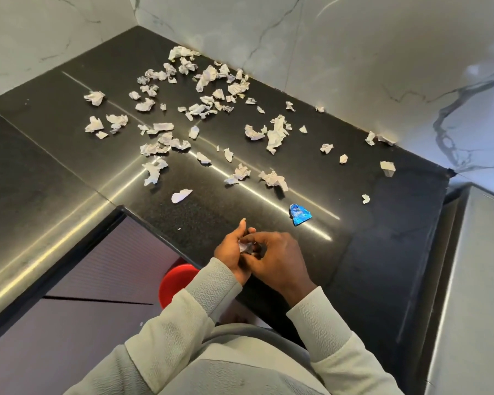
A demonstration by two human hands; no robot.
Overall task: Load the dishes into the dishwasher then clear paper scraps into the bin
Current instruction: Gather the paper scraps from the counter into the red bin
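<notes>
Over the front edge of the glossy black stone countertop (40,166), left hand (231,253) and right hand (277,259) meet, fingers curled, pinching one small crumpled white paper scrap (245,247) between them. Other crumpled white paper scraps (277,132) lie scattered across the countertop; crumpled blue foil wrapper (299,214) near the hands

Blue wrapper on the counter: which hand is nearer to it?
Right. The right hand lies just this side of the blue wrapper, slightly left; the left hand is farther left, both holding a paper scrap.
</notes>
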